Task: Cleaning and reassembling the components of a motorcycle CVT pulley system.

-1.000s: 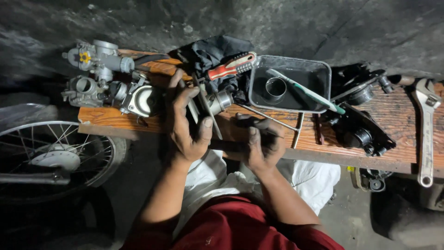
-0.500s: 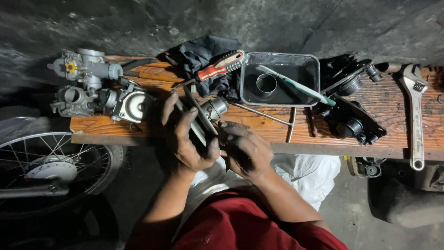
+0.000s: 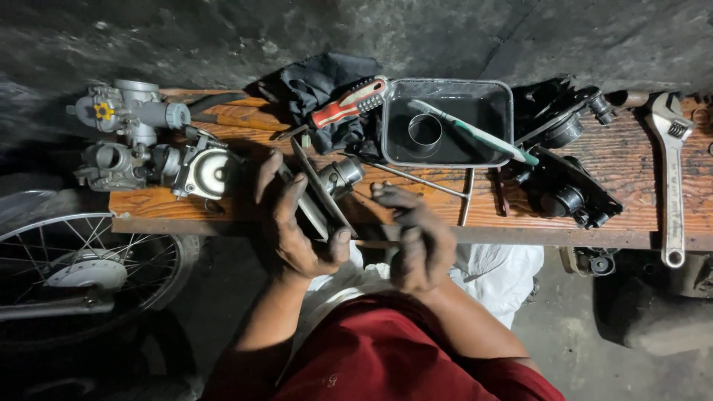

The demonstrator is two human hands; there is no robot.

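Observation:
My left hand [image 3: 293, 223] grips a small metal engine part [image 3: 330, 186], a carburettor body with a thin flat plate or gasket on it, at the front edge of a wooden bench [image 3: 186, 212]. My right hand [image 3: 416, 238] is just to the right, fingers curled around a thin tool shaft [image 3: 371, 243] that points left at the part. Both hands are dark with grease. What the tool's tip touches is hidden by the left hand.
Left on the bench lie two carburettors [image 3: 126, 111] and a round metal cover [image 3: 208, 172]. A red-handled screwdriver [image 3: 349, 104] rests on a black rag [image 3: 319, 82]. A metal tray [image 3: 505, 111] holds a ring and a toothbrush. A T-handle wrench [image 3: 445, 189], black parts [image 3: 564, 193], an adjustable wrench [image 3: 672, 171], a spoked wheel [image 3: 82, 267].
My view has shifted a little to the right. The right hand has drawn back from the bench edge toward my body and now holds a thin tool; the left hand keeps its grip on the part.

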